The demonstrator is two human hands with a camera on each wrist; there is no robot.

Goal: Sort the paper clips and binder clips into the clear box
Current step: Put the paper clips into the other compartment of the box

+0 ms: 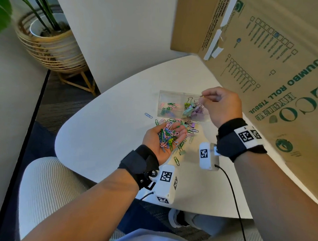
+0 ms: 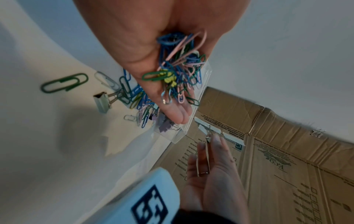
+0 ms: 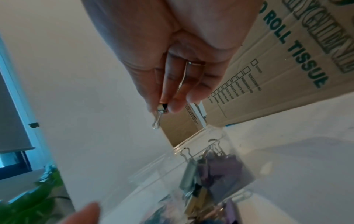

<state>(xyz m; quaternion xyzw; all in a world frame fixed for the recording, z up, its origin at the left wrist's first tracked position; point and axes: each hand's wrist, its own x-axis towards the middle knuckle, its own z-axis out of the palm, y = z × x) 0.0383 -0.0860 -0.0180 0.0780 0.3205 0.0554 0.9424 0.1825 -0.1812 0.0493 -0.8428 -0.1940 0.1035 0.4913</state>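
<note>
My left hand (image 1: pixel 179 133) lies palm up above the white table (image 1: pixel 103 136), its fingers fairly straight, with a heap of coloured paper clips (image 1: pixel 167 137) in the palm (image 2: pixel 178 68). My right hand (image 1: pixel 204 96) pinches a small binder clip (image 1: pixel 202 95) (image 3: pixel 160 113) between thumb and fingertips, just above the right compartment of the clear box (image 1: pixel 174 93). That compartment holds purple, green and yellow binder clips (image 1: pixel 193 109) (image 3: pixel 220 169). The left compartment holds paper clips (image 1: pixel 168 108). More loose clips (image 1: pixel 189 126) lie on the table between the box and my left hand.
A big cardboard box (image 1: pixel 266 70) stands close behind and to the right of the clear box. Single clips lie apart: a blue paper clip (image 1: pixel 148 115), a green binder clip (image 1: pixel 182 152), a green paper clip (image 1: pixel 177 161). A potted plant (image 1: pixel 48 39) stands beyond the table, far left.
</note>
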